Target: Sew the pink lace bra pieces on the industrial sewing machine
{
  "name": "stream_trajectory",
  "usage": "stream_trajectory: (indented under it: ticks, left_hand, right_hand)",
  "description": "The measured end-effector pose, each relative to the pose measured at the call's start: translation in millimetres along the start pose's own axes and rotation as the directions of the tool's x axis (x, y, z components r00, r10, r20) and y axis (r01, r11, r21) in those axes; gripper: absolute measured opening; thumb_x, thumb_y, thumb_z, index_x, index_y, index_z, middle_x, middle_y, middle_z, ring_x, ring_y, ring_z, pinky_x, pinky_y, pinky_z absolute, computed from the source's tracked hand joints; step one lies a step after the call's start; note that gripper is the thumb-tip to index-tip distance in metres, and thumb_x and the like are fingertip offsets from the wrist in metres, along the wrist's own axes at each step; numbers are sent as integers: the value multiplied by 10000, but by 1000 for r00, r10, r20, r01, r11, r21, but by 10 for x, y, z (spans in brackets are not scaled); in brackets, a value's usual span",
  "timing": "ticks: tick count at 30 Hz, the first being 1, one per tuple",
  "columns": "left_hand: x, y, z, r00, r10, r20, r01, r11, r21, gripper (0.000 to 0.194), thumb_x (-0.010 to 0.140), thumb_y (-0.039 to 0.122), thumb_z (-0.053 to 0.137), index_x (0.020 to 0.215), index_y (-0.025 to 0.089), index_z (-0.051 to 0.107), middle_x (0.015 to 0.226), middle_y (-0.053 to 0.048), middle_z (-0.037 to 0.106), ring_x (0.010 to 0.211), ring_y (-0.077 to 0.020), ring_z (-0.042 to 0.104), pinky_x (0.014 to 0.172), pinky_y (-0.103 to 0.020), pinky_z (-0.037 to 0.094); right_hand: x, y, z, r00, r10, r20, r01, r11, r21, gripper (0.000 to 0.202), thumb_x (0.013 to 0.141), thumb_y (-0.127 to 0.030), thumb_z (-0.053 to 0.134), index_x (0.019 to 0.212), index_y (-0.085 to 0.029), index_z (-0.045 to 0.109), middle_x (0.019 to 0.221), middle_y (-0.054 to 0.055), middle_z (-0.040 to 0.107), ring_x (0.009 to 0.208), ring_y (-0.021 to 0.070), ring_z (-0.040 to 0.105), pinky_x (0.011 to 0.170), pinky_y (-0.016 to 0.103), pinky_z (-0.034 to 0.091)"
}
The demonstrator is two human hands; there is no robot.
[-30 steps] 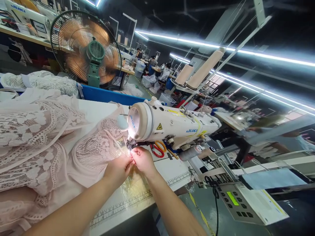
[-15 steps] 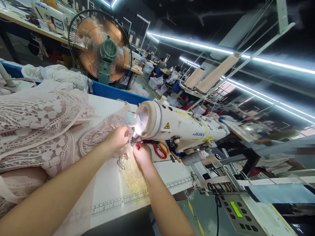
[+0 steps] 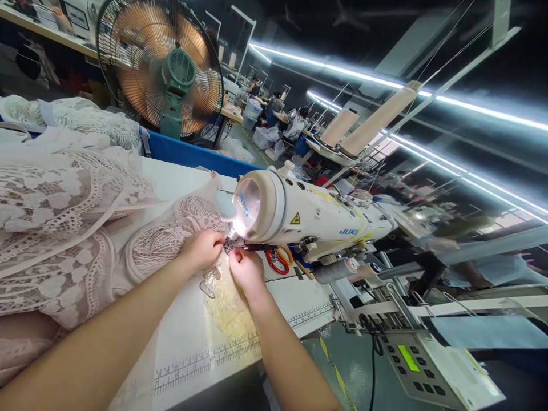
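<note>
At frame centre, the left hand (image 3: 201, 252) and right hand (image 3: 249, 270) curl nearly closed beside the white, cylindrical sewing-machine head (image 3: 306, 216); contents I cannot tell. The pale-pink lace garment (image 3: 156, 246) lies centre-left.

The lace garments (image 3: 47, 197) are pale pink — patterned with floral shapes and rows of small eyelets. The sewing machine (image 3: 323, 220) is cream-white with blue lettering and a yellow-and-black warning triangle (image 3: 295, 218). Red and orange mark the looped handles (image 3: 280, 271). Black graduations line the white bench (image 3: 171, 342); the fan (image 3: 180, 67) pairs a green housing with orange-brown blades — the thread cones (image 3: 379, 123) are beige.
</note>
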State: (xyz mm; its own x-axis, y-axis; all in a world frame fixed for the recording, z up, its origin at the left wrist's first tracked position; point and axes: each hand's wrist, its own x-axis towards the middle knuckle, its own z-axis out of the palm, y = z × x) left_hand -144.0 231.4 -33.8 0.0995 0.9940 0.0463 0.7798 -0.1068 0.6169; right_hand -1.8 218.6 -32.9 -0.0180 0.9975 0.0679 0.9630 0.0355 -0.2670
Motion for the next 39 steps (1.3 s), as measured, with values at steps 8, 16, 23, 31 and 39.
stream_trajectory:
  ticks: [8, 16, 23, 31, 39]
  left_hand:
    - [-13, -14, 38, 999, 20, -27, -20, 1000, 12, 283, 797, 240, 451, 893, 272, 715, 997, -18, 694, 941, -243, 617, 700, -302, 443]
    - [-38, -9, 27, 999, 27, -46, -27, 1000, 4, 280, 814, 235, 460, 900, 271, 724, 982, -21, 701, 940, -243, 623, 738, -313, 459]
    - [-30, -8, 42, 998, 33, -49, -34, 999, -3, 271, 820, 238, 464, 880, 274, 726, 967, -20, 700, 935, -238, 623, 736, -308, 454]
    - [-18, -14, 50, 999, 29, -46, -29, 1000, -3, 272, 826, 243, 466, 897, 281, 725, 980, -13, 704, 945, -230, 624, 745, -302, 456]
    - [-28, -4, 38, 999, 26, -43, -27, 1000, -11, 263, 820, 235, 475, 867, 283, 729, 984, -9, 706, 944, -229, 624, 733, -299, 454]
  right_hand:
    - [115, -69, -12, 989, 122, 87, -122, 992, -6, 272, 825, -237, 451, 621, -195, 627, 664, 41, 663, 590, 162, 521, 516, 243, 322]
    - [114, -85, -11, 981, 162, 109, -165, 986, 22, 295, 842, -281, 437, 722, -181, 687, 793, 89, 711, 690, 200, 616, 544, 249, 389]
    - [116, -94, -1, 979, 172, 106, -175, 984, 20, 276, 825, -268, 438, 698, -181, 666, 796, 91, 705, 681, 204, 606, 559, 258, 397]
    - [145, -71, 39, 984, 156, 80, -159, 987, 33, 254, 798, -270, 462, 604, -195, 608, 709, 60, 688, 583, 167, 557, 510, 237, 359]
    - [148, -74, 49, 987, 144, 76, -146, 989, 18, 278, 825, -273, 446, 620, -194, 616, 724, 66, 690, 616, 175, 576, 528, 244, 365]
